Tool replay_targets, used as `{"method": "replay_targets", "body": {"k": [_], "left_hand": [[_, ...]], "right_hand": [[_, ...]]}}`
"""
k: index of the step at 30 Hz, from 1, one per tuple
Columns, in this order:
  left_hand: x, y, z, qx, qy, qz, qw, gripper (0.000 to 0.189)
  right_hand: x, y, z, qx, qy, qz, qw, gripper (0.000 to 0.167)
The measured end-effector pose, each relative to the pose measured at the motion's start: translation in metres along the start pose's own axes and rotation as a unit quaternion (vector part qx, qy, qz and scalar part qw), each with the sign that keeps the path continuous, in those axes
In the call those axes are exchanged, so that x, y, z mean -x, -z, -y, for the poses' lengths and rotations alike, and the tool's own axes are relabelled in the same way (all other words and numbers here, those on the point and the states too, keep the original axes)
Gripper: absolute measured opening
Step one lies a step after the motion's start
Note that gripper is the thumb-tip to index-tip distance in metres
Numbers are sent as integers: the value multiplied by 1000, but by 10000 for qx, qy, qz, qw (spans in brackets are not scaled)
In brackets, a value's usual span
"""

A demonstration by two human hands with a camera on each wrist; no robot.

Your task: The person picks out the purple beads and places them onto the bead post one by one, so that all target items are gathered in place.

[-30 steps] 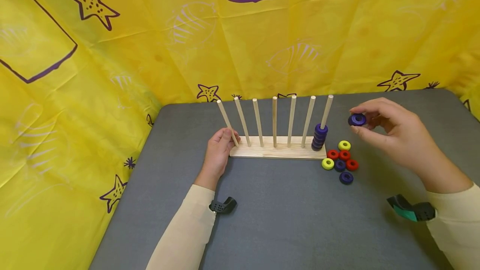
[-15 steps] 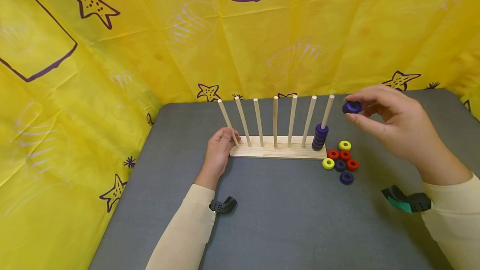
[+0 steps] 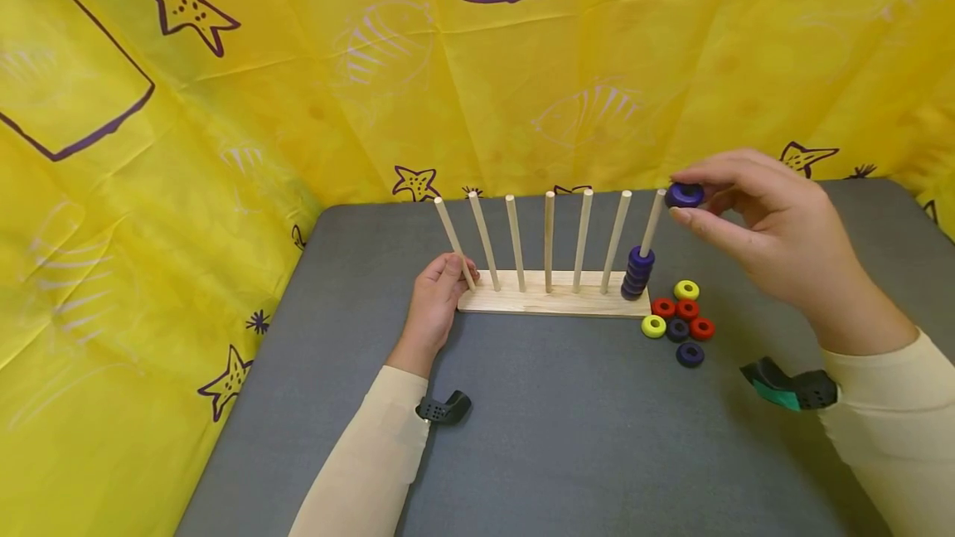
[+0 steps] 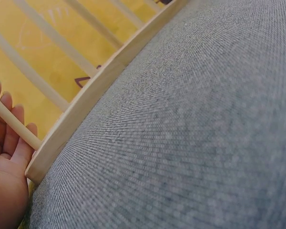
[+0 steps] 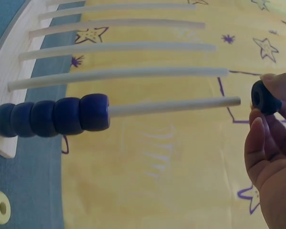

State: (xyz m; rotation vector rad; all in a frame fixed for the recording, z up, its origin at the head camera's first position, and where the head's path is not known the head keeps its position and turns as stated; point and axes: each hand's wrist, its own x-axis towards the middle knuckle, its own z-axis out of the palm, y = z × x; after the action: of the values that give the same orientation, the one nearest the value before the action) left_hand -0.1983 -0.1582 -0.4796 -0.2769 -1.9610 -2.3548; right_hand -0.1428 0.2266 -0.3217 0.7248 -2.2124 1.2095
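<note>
My right hand (image 3: 779, 239) pinches a dark blue wooden ring (image 3: 685, 195) between thumb and fingertips. In the right wrist view, the ring (image 5: 264, 98) is just off the tip of the rightmost peg (image 5: 181, 107), apart from it. That peg carries a stack of several blue rings (image 3: 637, 273) at its foot. It belongs to a pale wooden peg stand (image 3: 548, 302) with several upright pegs; the others bear no rings. My left hand (image 3: 438, 297) holds the stand's left end, its fingers around the leftmost peg (image 4: 14, 121).
Right of the stand lie loose rings: yellow (image 3: 653, 326), red (image 3: 701, 329) and blue (image 3: 690, 355). The stand rests on a grey table (image 3: 552, 429). Behind the table hangs a yellow cloth (image 3: 507, 89) with starfish and fish drawings.
My right hand has moved left and up with the blue ring, bringing it beside the rightmost peg's top. The ring has tilted. My left hand and the stand have stayed put.
</note>
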Motion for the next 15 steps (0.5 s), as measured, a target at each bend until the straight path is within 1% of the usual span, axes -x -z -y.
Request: {"method": "replay_targets", "body": {"k": [4,11,15], "left_hand": [[0,0,-1,-46,12,-20,10000,42],[0,1,1,52,-7,-35,10000,41],[-1,1,2,92,-48,5,9999,47]], "right_hand": [[-4,-4,2,-5,-41,25,10000,47],[-9,-10,3,7,-231,77,9997,49],[-10,-13,1,25,-326,67,9994,49]]}}
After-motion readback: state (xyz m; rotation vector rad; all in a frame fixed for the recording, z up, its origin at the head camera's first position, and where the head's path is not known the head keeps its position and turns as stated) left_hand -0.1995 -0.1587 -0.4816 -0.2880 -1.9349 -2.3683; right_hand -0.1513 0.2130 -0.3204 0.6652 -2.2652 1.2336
